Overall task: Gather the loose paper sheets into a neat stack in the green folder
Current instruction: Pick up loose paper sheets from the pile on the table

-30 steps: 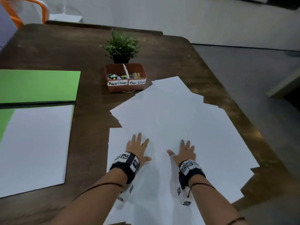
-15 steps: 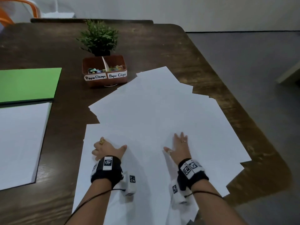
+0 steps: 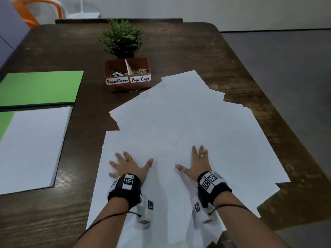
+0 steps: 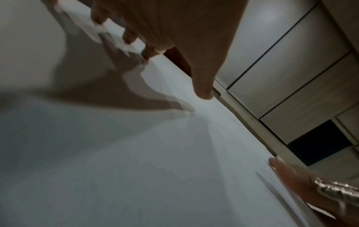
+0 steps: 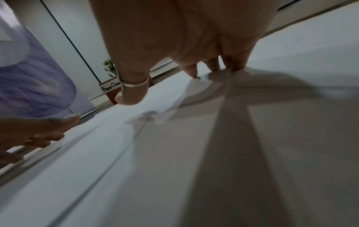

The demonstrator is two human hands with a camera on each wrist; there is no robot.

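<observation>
Uncurled since a moment ago, left hand [image 3: 129, 166] joins right hand [image 3: 195, 164]: two hands flat on loose sheets [image 3: 188, 122].

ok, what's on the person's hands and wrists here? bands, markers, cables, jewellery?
Both forearms are bare, no sleeves. Each wrist carries a black band with white square-code markers and a white camera block below it, also marked. A thin black cable runs back along each arm. The left hand wears a gold ring; the right hand wears a thin finger ring and a patterned silver thumb ring.

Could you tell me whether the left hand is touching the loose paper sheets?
Touching. In the head view the left hand lies spread flat on the loose paper sheets.
</observation>
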